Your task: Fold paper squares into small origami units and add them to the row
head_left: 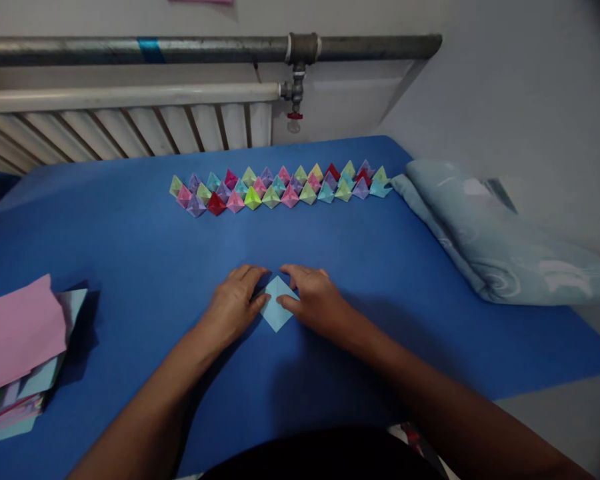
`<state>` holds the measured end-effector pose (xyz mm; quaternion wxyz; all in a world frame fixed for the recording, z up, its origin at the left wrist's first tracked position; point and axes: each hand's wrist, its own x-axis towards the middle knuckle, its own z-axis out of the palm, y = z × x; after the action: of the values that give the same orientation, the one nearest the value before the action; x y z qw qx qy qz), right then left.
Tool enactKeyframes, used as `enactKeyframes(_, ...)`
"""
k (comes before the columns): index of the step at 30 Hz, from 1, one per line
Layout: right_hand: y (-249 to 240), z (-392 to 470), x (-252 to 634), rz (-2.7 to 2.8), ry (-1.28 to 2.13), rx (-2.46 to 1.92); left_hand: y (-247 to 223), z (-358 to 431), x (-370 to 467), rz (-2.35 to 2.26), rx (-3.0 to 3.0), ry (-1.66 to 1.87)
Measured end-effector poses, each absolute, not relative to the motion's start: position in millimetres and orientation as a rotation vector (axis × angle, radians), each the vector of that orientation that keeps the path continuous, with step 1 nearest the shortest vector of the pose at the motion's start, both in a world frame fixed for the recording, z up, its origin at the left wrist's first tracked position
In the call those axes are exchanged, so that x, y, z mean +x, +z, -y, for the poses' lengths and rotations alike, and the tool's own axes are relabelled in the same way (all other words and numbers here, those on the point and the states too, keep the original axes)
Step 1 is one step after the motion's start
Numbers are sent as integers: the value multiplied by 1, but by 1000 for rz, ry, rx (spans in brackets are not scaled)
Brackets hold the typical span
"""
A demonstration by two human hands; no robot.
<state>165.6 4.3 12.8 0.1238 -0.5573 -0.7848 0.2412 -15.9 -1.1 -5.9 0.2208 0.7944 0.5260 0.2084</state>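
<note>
Your left hand (pixel 237 297) and right hand (pixel 317 298) grip light-blue paper (pixel 277 316) (seemingly mid-fold); the next crease likely needs aligned edges.

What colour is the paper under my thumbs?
Pale blue paper; the head view shows it best.

place: likely a home | radiator (pixel 130 97) | metal pipe (pixel 210 51) | folded patterned fabric (pixel 495 230)

Pale-blue paper (pixel 277 321) between fingers (pixel 289 305) on blue surface (pixel 130 253)
</note>
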Motion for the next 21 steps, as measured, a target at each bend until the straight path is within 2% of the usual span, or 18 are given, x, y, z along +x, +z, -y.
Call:
enactKeyframes(12,12,-2,166,2153,889,-1498,-3,-4,-16,-1398,2033,585)
enactKeyframes(21,11,4,160,2192,866,-1343,3,-4,-17,-1308,1870,580)
